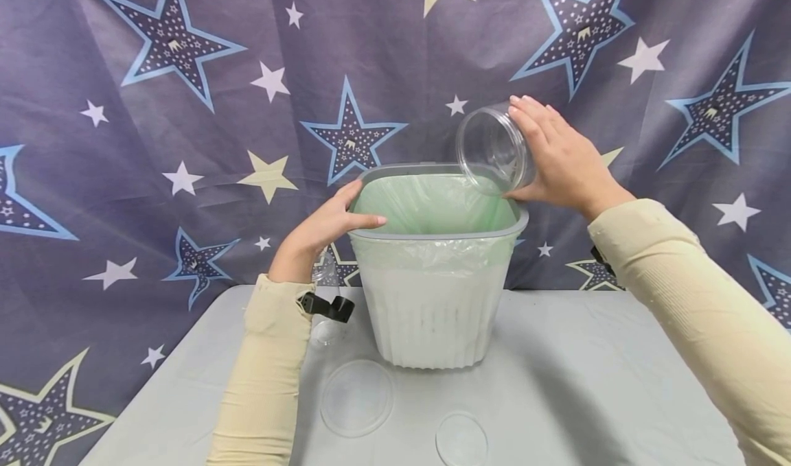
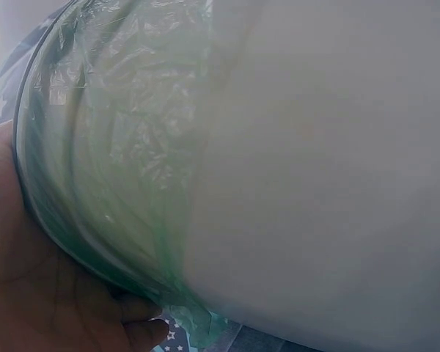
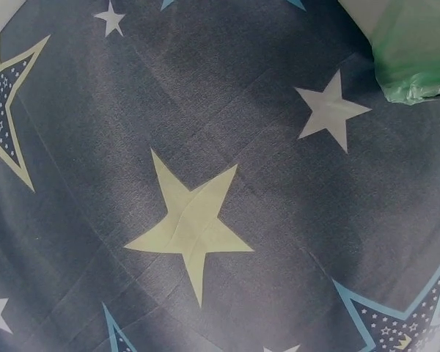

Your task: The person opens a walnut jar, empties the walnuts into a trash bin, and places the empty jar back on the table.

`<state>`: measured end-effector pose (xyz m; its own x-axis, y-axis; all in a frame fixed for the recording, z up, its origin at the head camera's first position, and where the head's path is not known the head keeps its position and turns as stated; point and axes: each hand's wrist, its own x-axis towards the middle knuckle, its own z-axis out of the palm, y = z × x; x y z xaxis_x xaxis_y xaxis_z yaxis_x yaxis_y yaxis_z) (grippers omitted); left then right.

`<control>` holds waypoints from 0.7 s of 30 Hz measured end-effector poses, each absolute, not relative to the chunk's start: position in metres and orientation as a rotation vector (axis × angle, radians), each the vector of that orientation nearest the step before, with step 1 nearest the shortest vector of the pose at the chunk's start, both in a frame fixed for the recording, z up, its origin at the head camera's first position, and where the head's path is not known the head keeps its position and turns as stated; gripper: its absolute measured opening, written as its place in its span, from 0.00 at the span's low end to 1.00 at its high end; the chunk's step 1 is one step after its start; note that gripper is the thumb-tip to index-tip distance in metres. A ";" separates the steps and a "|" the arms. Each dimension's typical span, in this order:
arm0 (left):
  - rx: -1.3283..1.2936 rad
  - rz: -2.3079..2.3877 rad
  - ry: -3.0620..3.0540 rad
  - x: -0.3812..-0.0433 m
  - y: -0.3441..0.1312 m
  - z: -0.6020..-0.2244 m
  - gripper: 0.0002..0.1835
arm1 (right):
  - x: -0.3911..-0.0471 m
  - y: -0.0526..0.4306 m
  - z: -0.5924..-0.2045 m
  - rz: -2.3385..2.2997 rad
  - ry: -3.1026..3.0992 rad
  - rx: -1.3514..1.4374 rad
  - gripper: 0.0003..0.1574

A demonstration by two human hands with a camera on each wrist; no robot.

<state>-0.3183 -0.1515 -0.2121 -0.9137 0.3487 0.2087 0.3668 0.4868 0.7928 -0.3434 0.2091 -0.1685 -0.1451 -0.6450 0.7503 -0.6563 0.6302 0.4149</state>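
Note:
A white ribbed trash bin (image 1: 432, 315) with a grey rim stands upright on the table, lined with a thin green bag (image 1: 408, 198). My left hand (image 1: 324, 226) grips the rim at its left corner, thumb over the edge and fingers along the side. The left wrist view shows the bag folded down over the bin's outer wall (image 2: 315, 176), with that hand close against it. Over the bin's right back corner, my right hand (image 1: 562, 157) holds a clear plastic jar (image 1: 491, 147) tipped sideways, its round mouth facing left.
A large clear lid (image 1: 356, 399) and a smaller clear disc (image 1: 461, 440) lie on the grey table (image 1: 556, 356) in front of the bin. Behind my left wrist, a clear container (image 1: 326, 274) is partly hidden. A star-patterned cloth (image 1: 426, 54) hangs behind the table.

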 end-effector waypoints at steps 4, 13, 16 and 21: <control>-0.640 -1.447 -2.695 -0.319 -0.151 -0.213 0.51 | -0.343 0.209 -0.168 0.002 -1.822 1.049 0.73; -0.637 -1.450 -2.695 -0.317 -0.151 -0.212 0.51 | -0.340 0.207 -0.161 -0.128 -1.791 1.162 0.71; -0.639 -1.450 -2.693 -0.317 -0.150 -0.212 0.51 | -0.339 0.208 -0.160 -0.140 -1.792 1.156 0.71; -0.634 -1.446 -2.695 -0.317 -0.150 -0.212 0.51 | -0.335 0.209 -0.156 -0.211 -1.788 1.229 0.72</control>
